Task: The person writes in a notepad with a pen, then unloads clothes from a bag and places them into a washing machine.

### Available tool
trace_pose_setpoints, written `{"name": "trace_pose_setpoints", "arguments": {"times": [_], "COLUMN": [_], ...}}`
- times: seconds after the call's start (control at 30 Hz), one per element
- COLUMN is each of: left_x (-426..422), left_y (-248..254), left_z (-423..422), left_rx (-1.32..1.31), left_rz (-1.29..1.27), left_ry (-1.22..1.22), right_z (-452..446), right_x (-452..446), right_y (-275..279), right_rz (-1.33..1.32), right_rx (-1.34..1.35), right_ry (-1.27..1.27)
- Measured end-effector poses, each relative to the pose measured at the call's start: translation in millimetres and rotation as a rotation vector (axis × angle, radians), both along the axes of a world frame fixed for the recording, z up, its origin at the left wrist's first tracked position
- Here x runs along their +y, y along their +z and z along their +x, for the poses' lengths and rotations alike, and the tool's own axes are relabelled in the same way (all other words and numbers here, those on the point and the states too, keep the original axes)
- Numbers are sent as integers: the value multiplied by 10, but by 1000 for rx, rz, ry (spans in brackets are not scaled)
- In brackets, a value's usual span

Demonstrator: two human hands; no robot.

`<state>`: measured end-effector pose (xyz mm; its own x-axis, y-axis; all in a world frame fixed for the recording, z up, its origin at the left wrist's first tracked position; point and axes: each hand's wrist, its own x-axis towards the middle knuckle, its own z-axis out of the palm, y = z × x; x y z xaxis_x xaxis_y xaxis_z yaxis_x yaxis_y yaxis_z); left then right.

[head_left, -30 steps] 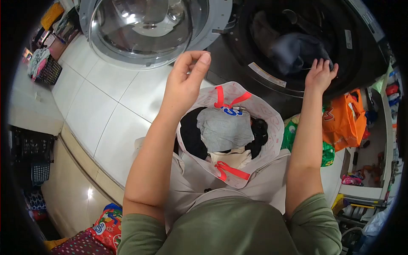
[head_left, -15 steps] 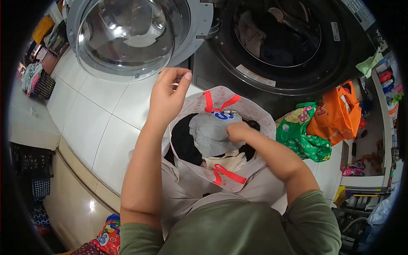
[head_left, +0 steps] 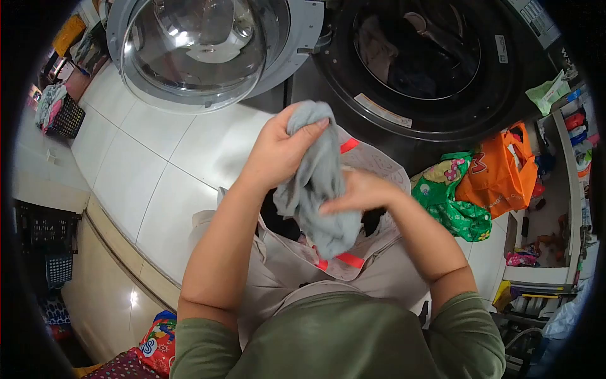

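White floor tiles [head_left: 139,148] spread beneath a dark front-loading washing machine [head_left: 385,129], whose round door [head_left: 189,95] is swung open to the left of the opening. Dark clothes [head_left: 410,79] lie inside the drum. On the right, an orange shopping bag [head_left: 495,180] stands just beside a green printed bag [head_left: 451,211]; at the far left is a black perforated basket [head_left: 68,120] with clothes in it, and a red printed bag [head_left: 161,344] sits at the lower left.

In front of the person, between the legs, a white printed bag [head_left: 391,174] with red ribbons [head_left: 350,259] stands open, dark cloth showing inside. Above its mouth, the gray garment [head_left: 309,180] hangs bunched and creased between the two hands. The left hand [head_left: 281,151] clamps its upper end, thumb laid across the front of the fabric. The right hand [head_left: 363,191] is at its right side, lower down, thumb against the cloth; the fingers are blurred and partly hidden behind it, so I cannot tell whether they are closed on it.
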<state>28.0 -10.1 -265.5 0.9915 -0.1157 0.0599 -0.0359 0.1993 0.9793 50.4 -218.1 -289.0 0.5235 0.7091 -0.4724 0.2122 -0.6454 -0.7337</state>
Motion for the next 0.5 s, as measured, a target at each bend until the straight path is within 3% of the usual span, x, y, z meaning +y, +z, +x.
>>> {"name": "trace_pose_setpoints", "arguments": {"times": [0.03,0.1,0.17,0.2,0.23,0.3,0.33,0.4,0.43,0.5], "left_x": [62,96,139,180,230,302,321,358,350,335], "left_y": [-13,-95,-106,-61,-32,-70,-48,-36,-50,-91], "left_z": [-3,55,104,126,148,168,168,181,192,219], "left_rx": [-7,-165,-177,-115,-54,-40,-7,11,0,-28], "left_rz": [48,224,270,227,184,129,126,125,123,133], "left_ry": [-59,39,136,189,244,313,357,399,395,380], "right_z": [-142,-149,381,816,1241,1600,1675,1582,1535,1125], "right_x": [90,124,-113,-468,-691,-1136,-1255,-1110,-940,-634], "right_y": [-138,-8,310,45,171,483,542,430,140,-330], "right_rz": [106,-305,-187,252,743,1432,1391,917,859,409], "right_rx": [-38,-228,-119,97,398,193,-10,-704,-859,-720], "right_ry": [134,188,-95,-646,-1000,-1051,-1075,-1348,-1100,-648]}}
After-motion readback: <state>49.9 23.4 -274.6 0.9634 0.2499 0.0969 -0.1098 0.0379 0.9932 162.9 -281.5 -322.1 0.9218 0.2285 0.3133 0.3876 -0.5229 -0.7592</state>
